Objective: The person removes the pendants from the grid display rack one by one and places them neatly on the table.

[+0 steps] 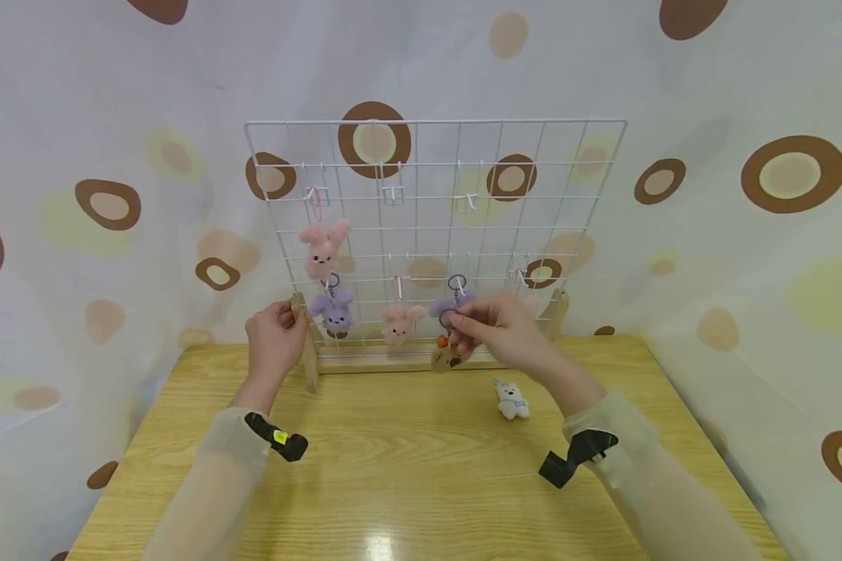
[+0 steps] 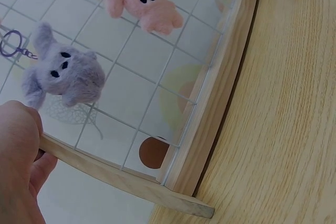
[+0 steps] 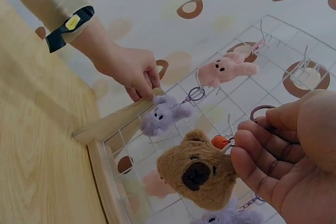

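Observation:
My right hand point(image 1: 501, 331) pinches the dark ring point(image 3: 261, 113) of a plush keychain in front of the wire grid rack point(image 1: 435, 121). From that ring hangs a brown plush bear head point(image 3: 199, 169) with an orange bell point(image 3: 219, 141) above it. At the rack's left end my left hand point(image 1: 275, 339) grips the top of the wooden side post point(image 2: 121, 179). A purple plush bunny point(image 1: 333, 312) hangs just right of that hand, under a pink plush bunny point(image 1: 323, 249). Another purple bunny point(image 1: 443, 304) is partly hidden behind my right hand.
On the wooden table point(image 1: 393, 467) lies a small white plush bear point(image 1: 511, 400), below my right wrist. Bare white hooks point(image 1: 393, 193) stick out from the upper grid. A pink plush point(image 1: 400, 321) hangs at lower middle. Behind the rack is a patterned cloth point(image 1: 730, 257).

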### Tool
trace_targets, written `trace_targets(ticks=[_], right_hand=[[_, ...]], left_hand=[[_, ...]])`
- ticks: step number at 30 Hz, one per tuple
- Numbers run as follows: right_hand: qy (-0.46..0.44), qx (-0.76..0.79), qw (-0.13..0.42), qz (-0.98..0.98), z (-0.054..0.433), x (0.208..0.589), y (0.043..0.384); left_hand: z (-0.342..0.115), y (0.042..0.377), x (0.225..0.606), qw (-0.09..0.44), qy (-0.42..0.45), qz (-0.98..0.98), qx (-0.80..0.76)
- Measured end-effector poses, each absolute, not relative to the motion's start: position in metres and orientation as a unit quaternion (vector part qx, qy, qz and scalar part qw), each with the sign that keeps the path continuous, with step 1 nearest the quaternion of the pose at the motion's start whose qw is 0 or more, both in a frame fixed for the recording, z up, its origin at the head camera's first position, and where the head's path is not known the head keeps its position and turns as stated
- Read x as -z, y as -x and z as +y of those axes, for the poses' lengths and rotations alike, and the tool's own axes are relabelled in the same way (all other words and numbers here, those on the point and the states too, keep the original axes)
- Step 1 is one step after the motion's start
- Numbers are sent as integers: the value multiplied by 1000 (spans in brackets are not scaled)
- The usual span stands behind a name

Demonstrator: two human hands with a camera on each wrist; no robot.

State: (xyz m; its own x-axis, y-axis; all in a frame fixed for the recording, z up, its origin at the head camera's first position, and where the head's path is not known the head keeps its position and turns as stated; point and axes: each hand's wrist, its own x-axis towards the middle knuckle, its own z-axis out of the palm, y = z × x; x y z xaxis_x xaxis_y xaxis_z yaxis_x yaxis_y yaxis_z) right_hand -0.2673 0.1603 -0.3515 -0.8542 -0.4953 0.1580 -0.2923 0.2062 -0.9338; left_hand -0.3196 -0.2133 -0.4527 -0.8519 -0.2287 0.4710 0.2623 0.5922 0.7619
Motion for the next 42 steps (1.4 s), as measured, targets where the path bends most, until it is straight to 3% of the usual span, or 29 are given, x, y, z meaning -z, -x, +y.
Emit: trace_targets(ticks=[16, 25, 42], right_hand=[[258, 557, 81, 785, 184, 387, 254], [217, 544, 95, 805, 197, 404, 247], [245, 521, 131, 807, 216, 445, 239]], left_hand=[[-212, 319, 454, 274, 5, -853, 443], [-212, 317, 454, 274, 5, -853, 445], [-209, 318, 455, 275, 9, -851, 448]])
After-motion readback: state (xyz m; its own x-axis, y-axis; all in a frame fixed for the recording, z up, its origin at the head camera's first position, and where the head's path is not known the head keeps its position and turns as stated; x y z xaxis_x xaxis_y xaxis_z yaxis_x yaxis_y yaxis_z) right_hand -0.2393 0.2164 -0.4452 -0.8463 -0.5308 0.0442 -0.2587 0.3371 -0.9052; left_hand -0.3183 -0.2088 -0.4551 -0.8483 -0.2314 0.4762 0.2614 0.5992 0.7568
